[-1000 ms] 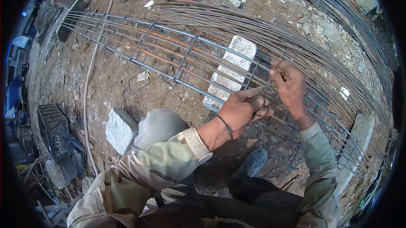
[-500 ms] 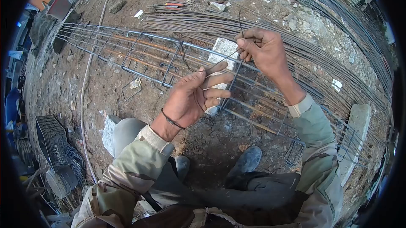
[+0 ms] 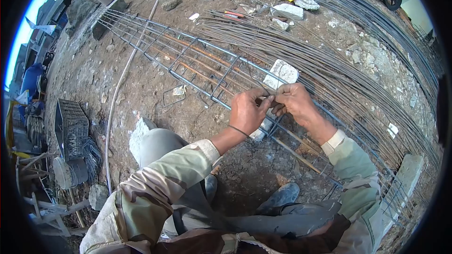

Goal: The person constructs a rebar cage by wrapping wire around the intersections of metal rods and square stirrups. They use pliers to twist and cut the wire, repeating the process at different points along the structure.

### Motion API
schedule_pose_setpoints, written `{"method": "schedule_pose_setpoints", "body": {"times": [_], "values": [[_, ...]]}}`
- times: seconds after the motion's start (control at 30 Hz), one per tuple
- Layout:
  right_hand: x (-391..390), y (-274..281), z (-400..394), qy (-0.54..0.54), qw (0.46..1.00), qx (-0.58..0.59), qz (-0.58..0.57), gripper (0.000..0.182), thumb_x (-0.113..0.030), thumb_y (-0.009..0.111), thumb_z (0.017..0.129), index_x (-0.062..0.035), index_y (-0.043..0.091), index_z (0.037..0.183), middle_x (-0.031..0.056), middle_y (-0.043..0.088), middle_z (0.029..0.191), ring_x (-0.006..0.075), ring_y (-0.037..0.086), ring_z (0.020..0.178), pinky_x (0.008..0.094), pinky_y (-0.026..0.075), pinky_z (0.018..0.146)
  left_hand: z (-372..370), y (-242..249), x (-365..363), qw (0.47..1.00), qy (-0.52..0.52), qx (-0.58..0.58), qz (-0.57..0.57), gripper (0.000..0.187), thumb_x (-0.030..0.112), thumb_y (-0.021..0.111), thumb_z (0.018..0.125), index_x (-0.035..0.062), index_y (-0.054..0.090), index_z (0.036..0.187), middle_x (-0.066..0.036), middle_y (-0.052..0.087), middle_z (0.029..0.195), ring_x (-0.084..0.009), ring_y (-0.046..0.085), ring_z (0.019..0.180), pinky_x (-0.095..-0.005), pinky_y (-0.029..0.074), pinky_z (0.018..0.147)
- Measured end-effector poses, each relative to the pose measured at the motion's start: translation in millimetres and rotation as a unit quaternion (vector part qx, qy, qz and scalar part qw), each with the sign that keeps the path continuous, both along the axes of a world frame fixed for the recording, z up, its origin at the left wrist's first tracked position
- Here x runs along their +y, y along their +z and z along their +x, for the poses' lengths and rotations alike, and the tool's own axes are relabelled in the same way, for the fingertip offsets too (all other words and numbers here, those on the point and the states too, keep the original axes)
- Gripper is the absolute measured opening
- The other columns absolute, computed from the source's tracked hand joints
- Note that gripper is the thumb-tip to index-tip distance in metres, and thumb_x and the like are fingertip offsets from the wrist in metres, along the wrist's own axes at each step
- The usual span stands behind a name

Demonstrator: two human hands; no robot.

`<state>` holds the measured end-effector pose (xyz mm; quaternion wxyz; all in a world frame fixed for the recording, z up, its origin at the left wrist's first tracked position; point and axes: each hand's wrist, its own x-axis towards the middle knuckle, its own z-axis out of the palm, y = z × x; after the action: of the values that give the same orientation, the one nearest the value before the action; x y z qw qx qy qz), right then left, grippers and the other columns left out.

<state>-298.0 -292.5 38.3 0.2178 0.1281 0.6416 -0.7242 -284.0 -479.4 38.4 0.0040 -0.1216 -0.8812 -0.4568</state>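
While my left hand [image 3: 248, 112] and right hand [image 3: 297, 105] are meeting, both pinching a thin wire [image 3: 257, 82] between closed fingertips, the long rebar cage [image 3: 194, 39] is stretching beneath them above a pale concrete block [image 3: 282, 72], its blue-grey and rust-orange bars running through squarish stirrups.

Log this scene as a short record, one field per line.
Setting: outdoor ground of brown dirt and rubble
Workpiece: long, narrow cage of steel bars with rectangular stirrups
Supports: rough whitish concrete block under the mid-span; flat grey concrete slab at the right end
Left hand: fingertips pinched, over the cage
Right hand: fingertips pinched, meeting the left's
Between fingertips: hidden
Stock: loose thin brown bars beyond the cage
Also: pale thin hose crossing the dirt
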Motion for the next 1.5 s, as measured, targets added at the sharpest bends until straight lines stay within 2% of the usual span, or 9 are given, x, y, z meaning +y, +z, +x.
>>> {"method": "schedule_pose_setpoints", "body": {"times": [0.2,0.33,0.47,0.5,0.67,1.0,1.17,1.27,1.5], "values": [[92,9,-14,0.012,0.848,0.197,0.492,0.019,-0.019,0.079,0.093,-0.0008,0.079,0.100,0.0119,0.078,0.088,0.0191,0.074,0.072,0.0385,0.055,0.069,-49,-8,19,0.997,-0.036,0.010,0.065,0.017,0.012,0.075,0.090,-0.0052,0.074,0.086,-0.023,0.068,0.065,-0.0345,0.069,0.056,-0.0447,0.055,0.059],[119,-32,-14,0.056,0.849,0.219,0.478,0.028,-0.025,0.079,0.094,-0.0023,0.079,0.111,0.0142,0.079,0.091,0.0217,0.075,0.078,0.0404,0.056,0.072,-48,2,21,0.994,-0.099,-0.049,-0.015,0.018,0.011,0.075,0.095,-0.0065,0.075,0.090,-0.014,0.078,0.079,-0.0211,0.078,0.073,-0.0362,0.060,0.066],[91,-35,-9,0.079,0.925,0.111,0.354,0.040,-0.032,0.077,0.098,-0.0031,0.075,0.124,0.0170,0.079,0.099,0.0187,0.074,0.067,0.0367,0.058,0.070,-47,-9,36,0.991,-0.112,-0.071,0.000,0.017,0.010,0.075,0.096,-0.0076,0.073,0.094,-0.017,0.078,0.084,-0.0233,0.080,0.079,-0.0359,0.061,0.067],[88,-39,-11,0.078,0.921,0.104,0.366,0.040,-0.032,0.077,0.098,-0.0030,0.075,0.125,0.0174,0.079,0.100,0.0179,0.073,0.064,0.0359,0.057,0.068,-50,-18,38,0.992,-0.104,-0.067,0.032,0.012,0.007,0.076,0.090,-0.0049,0.074,0.090,-0.023,0.074,0.078,-0.0376,0.075,0.074,-0.0455,0.058,0.074],[89,-42,-7,0.034,0.929,0.135,0.342,0.037,-0.031,0.078,0.097,-0.0044,0.077,0.123,0.0147,0.079,0.089,0.0151,0.069,0.057,0.0329,0.055,0.063,-52,-26,44,0.976,-0.109,-0.157,0.100,0.011,0.003,0.071,0.095,-0.0049,0.073,0.088,-0.015,0.078,0.076,-0.0207,0.078,0.068,-0.0362,0.061,0.066],[93,-35,-12,0.067,0.940,0.043,0.331,0.027,-0.024,0.074,0.100,-0.0042,0.080,0.118,0.0102,0.077,0.084,0.0102,0.057,0.048,0.0360,0.051,0.057,-54,-15,44,0.982,-0.122,-0.069,-0.123,0.011,0.008,0.076,0.087,-0.0029,0.077,0.087,-0.021,0.076,0.078,-0.0316,0.077,0.076,-0.0406,0.061,0.074],[88,-34,-12,0.129,0.897,0.091,0.414,0.030,-0.024,0.066,0.104,-0.0077,0.076,0.128,0.0207,0.074,0.128,0.0259,0.075,0.107,0.0421,0.054,0.100,-65,12,21,0.980,-0.102,0.016,-0.168,0.012,0.011,0.075,0.084,0.0001,0.079,0.088,-0.020,0.074,0.077,-0.0348,0.075,0.074,-0.0416,0.060,0.075],[98,-58,-19,0.154,0.889,0.114,0.417,0.034,-0.024,0.064,0.105,-0.0076,0.073,0.133,0.0219,0.066,0.140,0.0354,0.063,0.132,0.0449,0.044,0.117,-64,15,11,0.977,-0.116,0.008,-0.176,0.012,0.009,0.074,0.082,-0.0009,0.078,0.087,-0.021,0.074,0.079,-0.0366,0.075,0.076,-0.0428,0.060,0.076],[93,-57,-12,0.157,0.878,0.136,0.430,0.043,-0.023,0.068,0.102,-0.0056,0.066,0.141,0.0237,0.066,0.140,0.0388,0.064,0.130,0.0458,0.046,0.115,-65,-2,11,0.960,-0.158,-0.006,-0.231,0.011,0.005,0.070,0.078,-0.0036,0.075,0.078,-0.027,0.072,0.082,-0.0431,0.073,0.083,-0.0479,0.059,0.082]]}}
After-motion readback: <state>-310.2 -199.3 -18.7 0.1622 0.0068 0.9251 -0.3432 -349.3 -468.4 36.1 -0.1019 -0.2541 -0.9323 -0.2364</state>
